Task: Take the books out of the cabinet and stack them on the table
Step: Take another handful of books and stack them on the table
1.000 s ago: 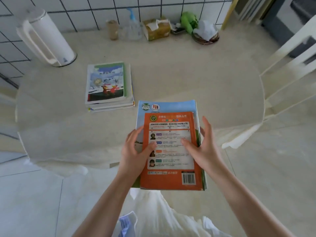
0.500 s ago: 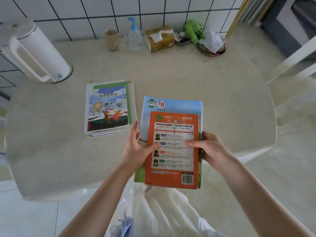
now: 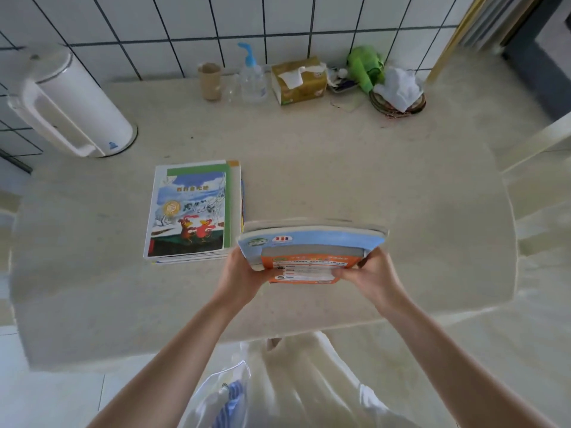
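Orange and blue covers show between the two hands: a small bundle of books (image 3: 312,251), tipped so its far edge rises and the page edges face the camera. The left hand (image 3: 244,273) grips the bundle's left side, thumb curled over the orange cover, the other fingers hidden beneath. The right hand (image 3: 370,273) grips the right side the same way, thumb pinching onto the top cover and the remaining fingers wrapped under and out of sight. How many books the bundle holds is hard to tell; at least a blue one and a smaller orange one on top of it. The print on the orange cover is too blurred to read.

Just left of the left hand's fingers, a stack (image 3: 194,211) of books lies flat on the table (image 3: 370,180), its top cover showing two red birds. The bundle's left corner sits just beside that stack; whether they touch cannot be told.

Well beyond the fingers, against the tiled wall, stand a white kettle (image 3: 74,103), a cup (image 3: 210,81), a pump bottle (image 3: 252,78), a tissue box (image 3: 298,80), a green toy (image 3: 364,67) and a basket (image 3: 398,94) with white cloth. A chair (image 3: 531,140) is cut off at the right edge.
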Available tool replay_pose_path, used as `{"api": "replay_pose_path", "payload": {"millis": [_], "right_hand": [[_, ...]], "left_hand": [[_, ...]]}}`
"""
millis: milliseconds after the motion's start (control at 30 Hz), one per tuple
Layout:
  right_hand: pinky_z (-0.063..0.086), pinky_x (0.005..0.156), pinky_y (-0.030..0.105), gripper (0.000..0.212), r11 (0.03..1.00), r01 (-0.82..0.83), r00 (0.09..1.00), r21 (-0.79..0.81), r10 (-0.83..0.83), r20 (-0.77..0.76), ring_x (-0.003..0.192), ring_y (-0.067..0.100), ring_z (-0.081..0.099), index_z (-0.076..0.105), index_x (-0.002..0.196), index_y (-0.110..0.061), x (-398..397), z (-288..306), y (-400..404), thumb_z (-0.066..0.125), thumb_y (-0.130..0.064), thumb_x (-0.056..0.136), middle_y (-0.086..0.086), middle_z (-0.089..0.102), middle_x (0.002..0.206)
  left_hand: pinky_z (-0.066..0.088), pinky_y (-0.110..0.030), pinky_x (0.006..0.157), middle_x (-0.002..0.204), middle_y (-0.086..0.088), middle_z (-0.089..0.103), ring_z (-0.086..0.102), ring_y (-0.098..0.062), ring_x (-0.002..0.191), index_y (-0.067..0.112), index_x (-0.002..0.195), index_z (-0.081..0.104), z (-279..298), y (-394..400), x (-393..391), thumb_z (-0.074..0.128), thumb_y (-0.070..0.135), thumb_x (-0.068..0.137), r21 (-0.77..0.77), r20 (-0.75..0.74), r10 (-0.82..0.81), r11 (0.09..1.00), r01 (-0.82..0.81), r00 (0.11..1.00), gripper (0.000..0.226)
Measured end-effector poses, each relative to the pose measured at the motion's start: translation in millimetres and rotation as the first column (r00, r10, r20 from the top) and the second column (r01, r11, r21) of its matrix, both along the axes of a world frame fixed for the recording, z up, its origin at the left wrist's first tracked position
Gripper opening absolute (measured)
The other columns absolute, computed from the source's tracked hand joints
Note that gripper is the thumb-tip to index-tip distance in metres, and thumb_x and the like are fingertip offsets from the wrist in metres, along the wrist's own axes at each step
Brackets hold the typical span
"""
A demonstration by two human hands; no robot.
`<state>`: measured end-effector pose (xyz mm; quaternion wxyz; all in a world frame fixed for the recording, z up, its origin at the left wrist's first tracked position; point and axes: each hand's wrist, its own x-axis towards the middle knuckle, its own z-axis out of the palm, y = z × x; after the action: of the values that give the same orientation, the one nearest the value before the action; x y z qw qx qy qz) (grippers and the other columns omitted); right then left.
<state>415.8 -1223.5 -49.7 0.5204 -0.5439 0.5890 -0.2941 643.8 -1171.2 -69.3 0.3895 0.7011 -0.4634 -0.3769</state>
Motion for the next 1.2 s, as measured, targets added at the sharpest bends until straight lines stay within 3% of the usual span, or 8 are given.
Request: {"api": "replay_pose_path", "payload": {"millis": [100, 233, 500, 600, 667, 800, 967, 1200], "right_hand": [[0.050, 0.076, 0.020, 0.052, 0.995, -0.055, 0.998, -0.082, 0.052, -0.032, 0.080, -0.004, 0.064, 0.064, 0.088, -0.033, -1.1, -6.7, 3.3, 0.079, 0.010, 0.061, -0.018, 0.070, 0.082], [0.048, 0.080, 0.016, 0.061, 0.967, -0.198, 0.980, -0.157, 0.196, -0.028, 0.095, 0.005, 0.063, 0.056, 0.108, -0.030, -4.5, -15.2, 1.4, 0.080, 0.004, 0.063, -0.013, 0.067, 0.101], [0.051, 0.093, 0.031, 0.081, 0.924, -0.382, 0.923, 0.030, 0.379, 0.069, 0.120, 0.012, 0.054, 0.044, 0.136, -0.018, -18.8, -35.0, -10.3, 0.080, 0.002, 0.066, -0.002, 0.054, 0.132], [0.055, 0.088, 0.035, 0.071, 0.916, -0.390, 0.919, 0.092, 0.380, 0.109, 0.109, 0.017, 0.061, 0.053, 0.128, -0.030, -15.1, -36.3, -12.3, 0.081, -0.009, 0.066, -0.005, 0.062, 0.122], [0.054, 0.087, 0.037, 0.065, 0.926, -0.375, 0.927, 0.052, 0.373, 0.046, 0.105, 0.017, 0.063, 0.058, 0.121, -0.036, -14.5, -39.0, -14.3, 0.079, -0.019, 0.062, -0.008, 0.067, 0.113], [0.053, 0.084, 0.033, 0.060, 0.934, -0.355, 0.935, 0.026, 0.355, -0.006, 0.094, 0.003, 0.062, 0.059, 0.112, -0.035, -15.8, -42.1, -19.1, 0.079, -0.006, 0.064, -0.017, 0.069, 0.100], [0.042, 0.085, 0.008, 0.050, 0.955, -0.297, 0.953, 0.019, 0.298, -0.053, 0.094, -0.005, 0.060, 0.057, 0.102, -0.026, -12.6, -40.7, -23.9, 0.082, 0.000, 0.068, -0.017, 0.062, 0.098], [0.051, 0.086, 0.020, 0.034, 0.920, -0.380, 0.924, 0.091, 0.383, -0.008, 0.086, -0.008, 0.065, 0.066, 0.084, -0.023, -12.6, -16.8, -38.0, 0.079, 0.003, 0.068, -0.013, 0.073, 0.084]], "left_hand": [[0.050, -0.022, 0.083, 0.096, 0.018, 0.067, 0.064, -0.003, 0.091, 0.022, 0.102, 0.064, -12.7, 7.4, 3.2, 0.089, 0.004, 0.060, -0.024, 0.051, 0.021, 1.000, -0.020, 0.998, 0.052], [0.037, 0.003, 0.074, 0.092, 0.047, 0.057, 0.053, 0.024, 0.088, 0.024, 0.103, 0.057, -16.1, 14.3, 5.5, 0.085, -0.002, 0.063, 0.013, -0.003, -0.004, 1.000, 0.004, 1.000, 0.056], [0.042, 0.000, 0.077, 0.110, 0.042, 0.055, 0.053, 0.017, 0.103, 0.032, 0.119, 0.055, -25.7, 11.1, 10.0, 0.087, 0.000, 0.059, 0.032, -0.129, -0.031, 0.999, 0.035, 0.991, 0.075], [0.046, -0.006, 0.081, 0.105, 0.038, 0.061, 0.058, 0.013, 0.098, 0.029, 0.113, 0.059, -33.6, 14.0, 12.1, 0.089, 0.004, 0.058, 0.046, -0.112, 0.006, 0.999, -0.001, 0.994, 0.068], [0.055, -0.027, 0.082, 0.096, 0.023, 0.071, 0.066, -0.002, 0.092, 0.042, 0.099, 0.067, -35.6, 14.1, 15.4, 0.093, 0.024, 0.049, 0.088, -0.143, 0.056, 0.995, -0.044, 0.988, 0.058], [0.058, -0.044, 0.082, 0.089, 0.017, 0.073, 0.068, -0.012, 0.088, 0.045, 0.088, 0.069, -37.7, 10.5, 17.7, 0.093, 0.039, 0.040, 0.104, -0.135, 0.129, 0.988, -0.115, 0.982, 0.054], [0.049, -0.012, 0.081, 0.083, 0.035, 0.066, 0.058, 0.021, 0.087, 0.047, 0.092, 0.058, -25.8, 10.9, 10.5, 0.092, 0.014, 0.056, 0.062, -0.021, 0.105, 0.993, -0.104, 0.994, 0.059], [0.053, -0.013, 0.070, 0.086, 0.036, 0.068, 0.067, 0.006, 0.084, 0.062, 0.085, 0.065, 1.7, 20.6, 23.9, 0.092, 0.023, 0.058, 0.060, -0.029, 0.048, 0.997, -0.046, 0.998, 0.055]]}}
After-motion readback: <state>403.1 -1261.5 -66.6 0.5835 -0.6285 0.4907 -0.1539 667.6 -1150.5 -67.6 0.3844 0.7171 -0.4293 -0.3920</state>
